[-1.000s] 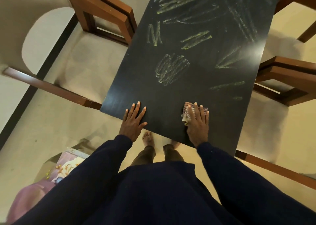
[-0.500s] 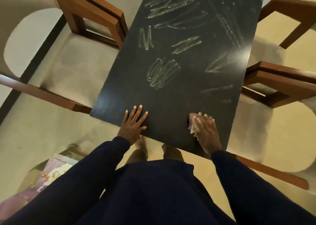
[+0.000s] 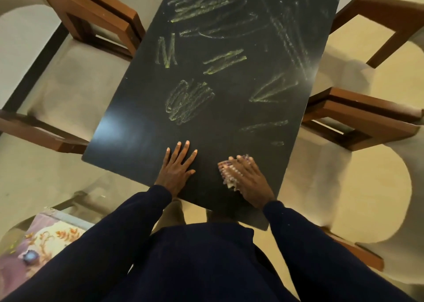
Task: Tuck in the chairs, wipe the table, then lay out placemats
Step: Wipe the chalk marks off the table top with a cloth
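The black table [image 3: 128, 136] runs lengthwise away from the person, who stands at its near short edge. The right hand [image 3: 249, 179] lies on a small crumpled cloth [image 3: 228, 175] near the near right corner, fingers stretched out over it and pressing it flat to the top rather than gripping it. The left hand [image 3: 177, 168] rests just left of it, palm down, fingers spread and released, probably as a brace. Wiping looks barely started: the yellow-green chalk scribbles [image 3: 188, 102] all lie on the far side of both sets of fingertips, and the closest, a short fleck [image 3: 277, 143], sits just far-right of the cloth. So the cloth hand is the nearer one, and its strokes need to travel away along the table's length. Wooden chairs [image 3: 358, 116] stand at both long sides. A floral patterned sheet [image 3: 50, 239] lies low on the left, off the table
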Demonstrator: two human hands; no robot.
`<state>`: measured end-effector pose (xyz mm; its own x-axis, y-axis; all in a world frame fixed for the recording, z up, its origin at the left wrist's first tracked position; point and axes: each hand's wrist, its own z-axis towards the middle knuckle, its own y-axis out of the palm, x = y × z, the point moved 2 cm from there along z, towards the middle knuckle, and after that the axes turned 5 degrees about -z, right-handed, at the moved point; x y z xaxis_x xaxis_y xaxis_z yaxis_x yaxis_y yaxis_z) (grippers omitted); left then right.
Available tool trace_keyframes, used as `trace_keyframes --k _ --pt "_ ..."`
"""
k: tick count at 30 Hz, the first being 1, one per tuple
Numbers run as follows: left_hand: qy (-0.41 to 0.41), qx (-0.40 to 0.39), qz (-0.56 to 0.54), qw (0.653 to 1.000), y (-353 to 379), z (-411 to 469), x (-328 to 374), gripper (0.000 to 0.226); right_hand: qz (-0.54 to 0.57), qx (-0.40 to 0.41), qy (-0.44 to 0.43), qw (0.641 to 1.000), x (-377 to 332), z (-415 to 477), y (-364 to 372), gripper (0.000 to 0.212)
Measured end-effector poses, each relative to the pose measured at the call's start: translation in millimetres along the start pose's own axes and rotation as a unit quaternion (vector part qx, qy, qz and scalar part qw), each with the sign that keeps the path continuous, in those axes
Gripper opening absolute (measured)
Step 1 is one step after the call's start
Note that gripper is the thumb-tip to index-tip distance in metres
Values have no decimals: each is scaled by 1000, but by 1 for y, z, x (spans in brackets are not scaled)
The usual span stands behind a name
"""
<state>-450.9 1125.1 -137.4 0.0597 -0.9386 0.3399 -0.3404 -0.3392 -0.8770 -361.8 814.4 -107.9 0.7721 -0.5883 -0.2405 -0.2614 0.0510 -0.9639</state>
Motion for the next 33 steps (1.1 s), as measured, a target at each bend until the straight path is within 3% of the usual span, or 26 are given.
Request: trace_keyframes --k 6,9,11,14,16,17,21,24,26,28,31,33 --pt "-11 -2 -8 1000 -7 34 45 75 -33 58 237 969 76 30 -31 89" --pt "-21 4 -15 1000 -12 45 60 75 -25 82 276 957 75 77 -31 81" --pt "-38 -2 -14 999 -11 49 65 76 -32 78 217 972 66 95 -24 88" --pt "-47 -9 -13 999 -12 50 67 77 -43 26 31 998 59 82 -17 96" --pt "-48 -13 -13 999 -15 54 69 78 -57 -9 -76 995 79 53 -17 92" --pt "-48 -19 -15 999 -17 55 71 78 -58 -15 -90 994 95 38 -19 90" --pt "-61 -32 -13 998 -20 58 76 82 -50 39 80 995 141 24 -34 84" --pt "-74 -33 -11 997 -18 60 79 83 -39 86 226 969 132 63 -43 80" --pt "-75 -33 -13 997 -16 63 82 85 -29 94 253 962 113 88 -42 81" --pt "-70 -30 -12 997 -15 67 85 87 -22 75 177 981 97 93 -34 86" --pt "-49 -20 -3 999 -14 75 89 88 -43 18 -29 998 99 53 -24 91" --pt "-34 -27 -6 999 -15 85 94 89 -53 6 -61 997 122 20 -26 92"
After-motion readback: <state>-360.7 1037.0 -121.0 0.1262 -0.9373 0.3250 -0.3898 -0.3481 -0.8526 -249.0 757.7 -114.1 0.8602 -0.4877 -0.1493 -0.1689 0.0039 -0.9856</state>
